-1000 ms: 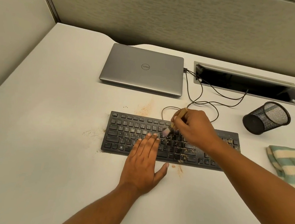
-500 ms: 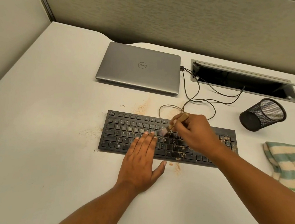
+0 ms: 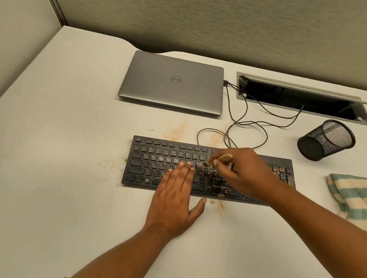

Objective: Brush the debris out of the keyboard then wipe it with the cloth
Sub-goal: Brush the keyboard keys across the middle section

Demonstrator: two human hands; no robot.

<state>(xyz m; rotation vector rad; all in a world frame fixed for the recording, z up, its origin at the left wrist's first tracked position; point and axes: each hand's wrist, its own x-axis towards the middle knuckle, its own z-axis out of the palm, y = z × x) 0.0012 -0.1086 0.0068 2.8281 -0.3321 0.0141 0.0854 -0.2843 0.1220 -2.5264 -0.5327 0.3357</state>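
The right hand (image 3: 247, 174) sits nearer the person than a second ago. The small wooden-handled brush (image 3: 224, 158) it pinches now lies wholly over the upper key rows of the flat black keyboard (image 3: 154, 158), where before its handle end reached past the back edge. That shift bares a patch of orange-brown crumbs (image 3: 216, 139) on the pale desk (image 3: 69, 130) beside the looped dark cable (image 3: 265, 123). The bristles remain on the middle keys, just beside the left fingertips.

The right thumb and fingers are curled tight round the brush handle. The left hand (image 3: 173, 201) lies flat as before, fingers straight and close together on the lower middle keys, palm on the desk in front, thumb spread to the side. It holds nothing.

The keyboard lies mid-desk, with crumbs still on its lower middle and right-end keys (image 3: 282, 170). The green-and-cream striped cloth (image 3: 357, 200) lies crumpled to its right, well apart from both hands. Behind are a closed silver laptop (image 3: 173, 83) and a tipped black mesh cup (image 3: 325, 141).
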